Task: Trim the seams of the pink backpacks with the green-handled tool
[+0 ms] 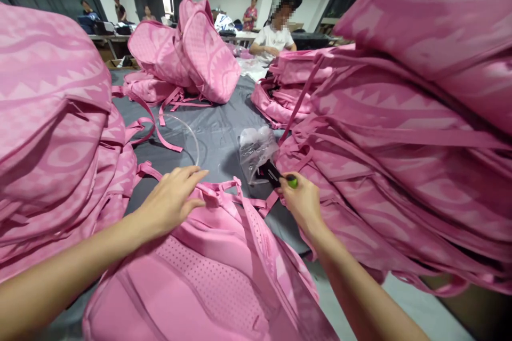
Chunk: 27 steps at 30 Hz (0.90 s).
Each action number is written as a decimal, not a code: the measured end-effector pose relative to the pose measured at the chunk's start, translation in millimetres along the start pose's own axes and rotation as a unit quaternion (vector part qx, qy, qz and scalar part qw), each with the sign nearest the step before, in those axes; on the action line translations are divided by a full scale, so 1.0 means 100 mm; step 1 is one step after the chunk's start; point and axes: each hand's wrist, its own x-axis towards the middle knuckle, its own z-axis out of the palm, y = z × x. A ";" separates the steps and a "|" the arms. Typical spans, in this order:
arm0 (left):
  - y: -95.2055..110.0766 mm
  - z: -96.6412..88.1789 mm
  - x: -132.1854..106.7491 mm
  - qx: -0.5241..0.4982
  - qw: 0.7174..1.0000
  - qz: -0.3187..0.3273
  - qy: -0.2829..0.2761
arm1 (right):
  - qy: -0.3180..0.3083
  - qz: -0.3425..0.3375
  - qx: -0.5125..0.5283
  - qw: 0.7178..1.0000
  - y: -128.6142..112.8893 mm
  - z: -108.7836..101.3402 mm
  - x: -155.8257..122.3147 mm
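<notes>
A pink backpack [224, 266] lies in front of me with its padded, perforated back panel and straps facing up. My left hand [172, 200] rests at its top edge by the handle loop, fingers stretched out and thumb apart. My right hand [302, 197] is closed on a black tag [270, 173] with small white print. A tool with a rounded green end [292, 181] also sticks out of this hand; the rest of it is hidden. The tag's far end overlaps a clear plastic bag [256, 146] on the table.
Piles of pink backpacks rise at left [52, 117] and right [400, 170]. More pink backpacks [200, 53] stand farther back on the grey-covered table [224, 122]. A clear curved strip [194, 138] lies beyond my left hand. A person in a white shirt [274, 38] sits across; others are behind.
</notes>
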 end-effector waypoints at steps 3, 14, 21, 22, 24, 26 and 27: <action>0.25 0.01 -0.06 -0.286 0.951 -0.108 -0.057 | 0.135 -0.246 0.137 0.950 -0.21 -0.19 -0.57; 0.35 0.17 -0.50 -0.167 0.985 0.015 -0.029 | 0.019 -0.421 0.219 0.880 -0.74 -0.37 -1.10; 0.00 0.35 -0.76 0.070 0.991 0.020 0.114 | -0.020 -0.276 0.258 0.926 -0.73 -0.24 -0.94; -0.06 0.37 -0.78 0.099 0.989 -0.005 0.109 | -0.019 -0.249 0.276 0.928 -0.72 -0.18 -0.91; -0.17 0.40 -0.81 0.114 0.990 -0.025 0.082 | -0.040 -0.240 0.281 0.928 -0.75 -0.06 -0.86; -0.22 0.41 -0.83 0.096 0.993 -0.014 0.069 | -0.091 -0.262 0.243 0.930 -0.80 0.03 -0.84; -0.22 0.41 -0.84 0.085 0.994 -0.008 0.071 | -0.130 -0.269 0.215 0.930 -0.84 0.05 -0.84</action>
